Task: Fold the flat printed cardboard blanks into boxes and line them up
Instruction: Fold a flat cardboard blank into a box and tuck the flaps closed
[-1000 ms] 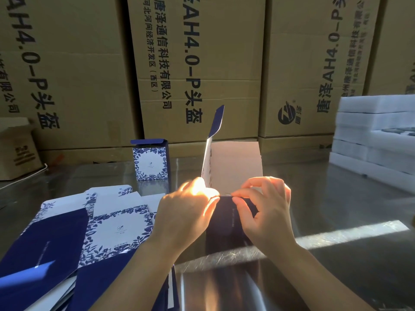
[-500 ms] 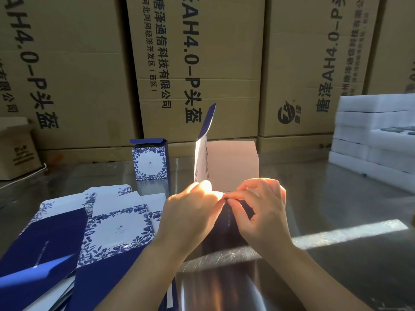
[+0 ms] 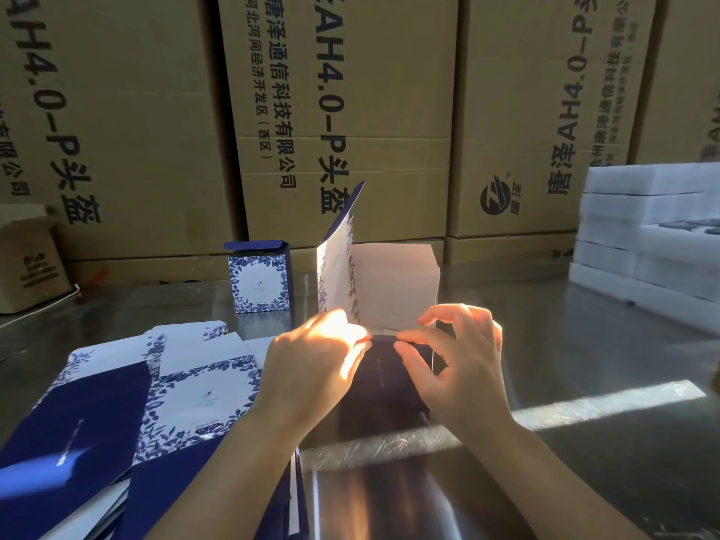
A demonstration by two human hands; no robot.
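A wall of tall brown shipping cartons (image 3: 350,111) printed with black lettering fills the background, standing on the far edge of a glossy, reflective desk (image 3: 584,442) crossed by a bright strip of sunlight. On the right, at the far side of the desk, sits a stack of white foam blocks (image 3: 643,235). Near the left front corner lies a loose pile of flat blanks (image 3: 117,403), navy panels and white panels with blue floral borders overlapping one another.

In the middle, just right of the pile, is the half-folded blank (image 3: 393,282): its navy lower panel lies on the desk, its white inner panels stand upright, and a narrow navy flap sticks up at the top left.

A small brown carton (image 3: 27,263) stands at the far left edge. One finished box (image 3: 259,280), white with a floral frame and a navy lid flap, stands upright behind the pile, just left of the raised panels.

The left hand (image 3: 315,368), fingers curled, pinches the fold line where the upright panels meet the navy one. The right hand (image 3: 463,368) pinches the same crease between thumb and forefinger, the other fingers arched above it.
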